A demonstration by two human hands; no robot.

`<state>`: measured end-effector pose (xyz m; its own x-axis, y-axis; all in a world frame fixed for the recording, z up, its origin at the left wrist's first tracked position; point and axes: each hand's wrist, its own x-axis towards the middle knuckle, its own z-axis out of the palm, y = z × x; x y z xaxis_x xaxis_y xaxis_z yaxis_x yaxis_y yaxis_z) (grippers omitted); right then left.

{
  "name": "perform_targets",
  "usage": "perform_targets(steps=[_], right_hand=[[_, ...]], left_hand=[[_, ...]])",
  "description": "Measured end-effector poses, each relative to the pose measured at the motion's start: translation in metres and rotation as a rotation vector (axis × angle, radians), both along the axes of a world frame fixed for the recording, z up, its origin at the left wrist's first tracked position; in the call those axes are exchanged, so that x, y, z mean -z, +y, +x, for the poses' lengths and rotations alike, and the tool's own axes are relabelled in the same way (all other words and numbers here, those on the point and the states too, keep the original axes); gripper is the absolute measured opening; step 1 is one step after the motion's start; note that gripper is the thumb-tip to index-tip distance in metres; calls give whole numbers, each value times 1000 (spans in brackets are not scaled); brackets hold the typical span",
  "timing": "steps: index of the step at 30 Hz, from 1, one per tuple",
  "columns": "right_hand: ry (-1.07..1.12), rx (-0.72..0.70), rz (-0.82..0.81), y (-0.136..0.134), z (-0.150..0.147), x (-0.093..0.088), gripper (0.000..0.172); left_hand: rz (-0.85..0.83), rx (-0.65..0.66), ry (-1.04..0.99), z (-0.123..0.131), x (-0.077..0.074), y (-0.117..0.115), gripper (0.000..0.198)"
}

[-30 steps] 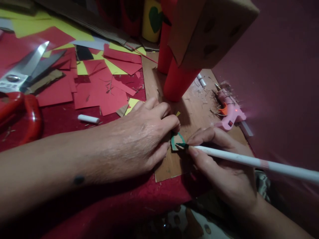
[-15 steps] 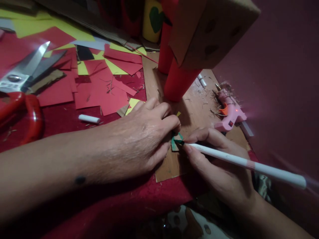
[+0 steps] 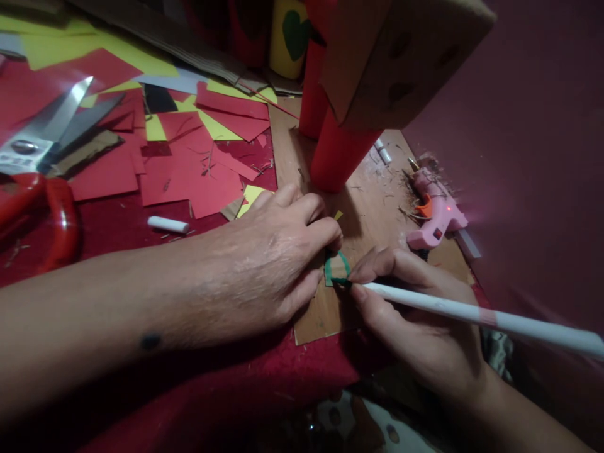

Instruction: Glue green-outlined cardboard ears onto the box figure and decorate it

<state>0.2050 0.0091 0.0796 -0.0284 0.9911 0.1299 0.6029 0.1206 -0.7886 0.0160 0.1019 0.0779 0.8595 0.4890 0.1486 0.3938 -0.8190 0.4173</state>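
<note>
My left hand (image 3: 274,264) lies knuckles up on a brown cardboard sheet (image 3: 372,207), its fingertips pressed onto a small cardboard piece with a green painted edge (image 3: 336,269). My right hand (image 3: 415,314) pinches a long white paintbrush (image 3: 472,311) like a pen. The brush's green tip touches the lower right edge of the small piece. Both hands are closed, and the two sets of fingertips nearly meet over the piece.
A pink glue gun (image 3: 436,211) with a lit red lamp lies at the right on the cardboard. Red tubes (image 3: 337,151) carrying a cardboard box (image 3: 401,56) stand just behind my hands. Red and yellow paper scraps (image 3: 189,157), large red-handled scissors (image 3: 38,163) and a white glue stick (image 3: 167,224) lie left.
The brush tip has slid along the green edge, up to the piece's top and then down to its lower right. My left hand has stayed still.
</note>
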Motion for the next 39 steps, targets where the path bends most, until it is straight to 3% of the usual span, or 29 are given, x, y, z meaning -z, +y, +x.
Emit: perform_targets(steps=[10,21,27,39], right_hand=[[-31,-7,-4,2,-2,-2,16],[164,78,25,-2,3,1,15],[52,25,33,1,-2,1,9],[10,-2,24,1,-2,-2,13]], left_hand=[[12,-16,2,2,2,0,14],[-3,-7,18,0,-1,0,17],[12,-2,5,-1,1,0,17],[33,-7,12,-2,0,-1,17]])
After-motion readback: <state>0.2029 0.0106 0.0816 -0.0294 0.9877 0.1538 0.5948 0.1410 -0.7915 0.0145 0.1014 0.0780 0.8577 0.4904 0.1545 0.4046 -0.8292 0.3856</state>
